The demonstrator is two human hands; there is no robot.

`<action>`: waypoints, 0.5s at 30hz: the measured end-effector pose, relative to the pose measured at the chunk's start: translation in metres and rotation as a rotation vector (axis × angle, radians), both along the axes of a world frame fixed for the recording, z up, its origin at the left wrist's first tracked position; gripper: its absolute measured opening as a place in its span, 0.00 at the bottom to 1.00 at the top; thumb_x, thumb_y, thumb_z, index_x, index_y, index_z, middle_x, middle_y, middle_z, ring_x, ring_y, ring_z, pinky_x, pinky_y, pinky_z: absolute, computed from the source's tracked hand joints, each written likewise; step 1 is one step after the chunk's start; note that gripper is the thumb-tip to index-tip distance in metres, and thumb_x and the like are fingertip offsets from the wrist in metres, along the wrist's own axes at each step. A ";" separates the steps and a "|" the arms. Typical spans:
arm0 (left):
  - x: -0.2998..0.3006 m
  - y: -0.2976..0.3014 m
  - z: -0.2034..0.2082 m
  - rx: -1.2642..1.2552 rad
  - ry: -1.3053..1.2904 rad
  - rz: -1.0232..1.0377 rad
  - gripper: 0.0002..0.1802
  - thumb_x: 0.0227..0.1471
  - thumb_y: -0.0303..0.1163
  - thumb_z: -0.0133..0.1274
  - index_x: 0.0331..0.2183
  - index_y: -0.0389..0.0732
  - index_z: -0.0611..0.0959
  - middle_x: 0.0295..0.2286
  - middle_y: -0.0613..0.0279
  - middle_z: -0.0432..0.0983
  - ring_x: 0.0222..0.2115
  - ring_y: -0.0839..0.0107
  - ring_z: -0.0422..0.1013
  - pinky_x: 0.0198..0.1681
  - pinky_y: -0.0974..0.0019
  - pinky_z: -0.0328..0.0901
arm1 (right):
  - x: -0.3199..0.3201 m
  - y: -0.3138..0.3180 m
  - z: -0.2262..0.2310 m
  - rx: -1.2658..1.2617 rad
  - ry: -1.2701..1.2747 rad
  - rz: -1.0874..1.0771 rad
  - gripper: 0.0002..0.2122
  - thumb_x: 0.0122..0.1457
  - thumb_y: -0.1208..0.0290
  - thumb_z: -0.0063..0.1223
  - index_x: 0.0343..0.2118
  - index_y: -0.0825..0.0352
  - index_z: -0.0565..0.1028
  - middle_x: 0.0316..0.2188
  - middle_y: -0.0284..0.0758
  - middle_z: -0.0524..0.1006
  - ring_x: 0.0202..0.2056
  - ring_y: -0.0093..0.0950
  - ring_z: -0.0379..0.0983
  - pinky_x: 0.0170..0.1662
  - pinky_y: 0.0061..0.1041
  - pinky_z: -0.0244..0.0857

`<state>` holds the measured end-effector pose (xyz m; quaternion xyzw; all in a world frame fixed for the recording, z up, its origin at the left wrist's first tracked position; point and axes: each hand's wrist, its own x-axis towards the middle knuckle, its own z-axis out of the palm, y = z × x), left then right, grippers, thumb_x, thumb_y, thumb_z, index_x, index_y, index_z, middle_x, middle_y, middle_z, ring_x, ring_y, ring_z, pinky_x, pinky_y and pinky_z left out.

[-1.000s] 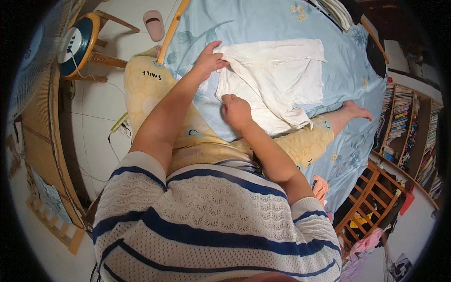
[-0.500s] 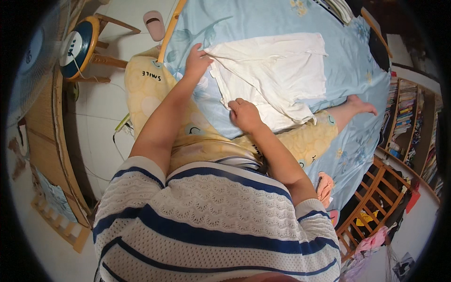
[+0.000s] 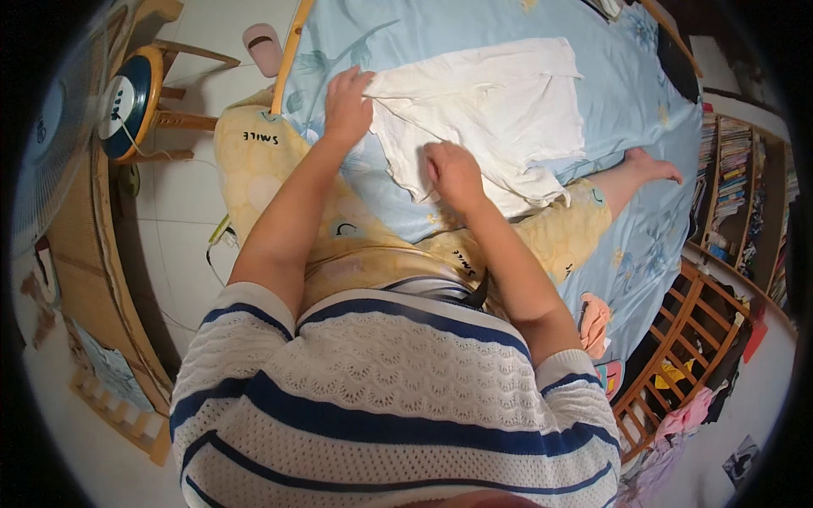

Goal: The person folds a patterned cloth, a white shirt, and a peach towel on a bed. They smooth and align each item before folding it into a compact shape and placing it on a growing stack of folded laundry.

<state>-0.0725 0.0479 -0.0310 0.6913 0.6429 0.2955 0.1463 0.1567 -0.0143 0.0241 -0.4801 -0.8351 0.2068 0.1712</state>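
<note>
A thin white garment [image 3: 517, 102] lies spread over the light blue bedsheet, flat at its far right and wrinkled toward me. Its exact kind is hard to make out. At the garment's left corner is my left hand [image 3: 345, 108], back up, its fingers stretched out and touching the edge. My right hand [image 3: 456, 176] rests over the near part with curled fingers closed on the fabric. Its thumb side faces left, and the pinched cloth is mostly hidden beneath it. A lower corner of the garment reaches my right leg in yellow patterned trousers [image 3: 542, 245].
The blue bedsheet [image 3: 627, 220] surrounds the garment. A wooden stool [image 3: 140, 102] and a pink slipper [image 3: 262, 49] are on the tiled floor at left, near a fan [image 3: 51, 127]. Peach cloth [image 3: 595, 324] lies at right, by a wooden rail [image 3: 682, 347] and a bookshelf [image 3: 732, 195].
My right hand has moved up and right from the garment's near edge onto its fabric. My left hand has shifted slightly left, and the view has tilted a little.
</note>
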 end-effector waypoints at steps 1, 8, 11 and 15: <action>-0.007 0.002 0.001 -0.017 -0.019 0.047 0.24 0.43 0.29 0.54 0.46 0.45 0.74 0.49 0.53 0.64 0.52 0.52 0.57 0.55 0.57 0.53 | -0.003 0.009 -0.002 0.026 -0.034 0.005 0.03 0.50 0.72 0.48 0.27 0.63 0.71 0.23 0.37 0.70 0.28 0.38 0.69 0.30 0.37 0.62; -0.024 0.015 -0.009 -0.109 -0.055 0.072 0.09 0.43 0.35 0.58 0.30 0.44 0.82 0.42 0.57 0.69 0.45 0.56 0.61 0.49 0.61 0.59 | -0.036 0.050 -0.028 0.141 -0.225 0.004 0.02 0.49 0.72 0.48 0.26 0.62 0.70 0.23 0.35 0.71 0.28 0.34 0.70 0.30 0.34 0.62; -0.027 0.019 -0.012 -0.121 -0.093 0.056 0.09 0.44 0.37 0.57 0.28 0.43 0.82 0.42 0.57 0.69 0.44 0.57 0.61 0.48 0.60 0.60 | -0.042 0.054 -0.037 0.107 -0.282 -0.008 0.02 0.48 0.72 0.48 0.26 0.62 0.70 0.24 0.35 0.72 0.29 0.34 0.70 0.30 0.34 0.61; -0.029 0.020 -0.019 -0.120 -0.142 0.050 0.10 0.44 0.37 0.57 0.28 0.43 0.82 0.42 0.57 0.68 0.45 0.56 0.60 0.48 0.61 0.60 | -0.041 0.057 -0.032 0.029 -0.221 -0.002 0.03 0.47 0.71 0.50 0.26 0.62 0.70 0.25 0.34 0.72 0.30 0.33 0.70 0.33 0.35 0.60</action>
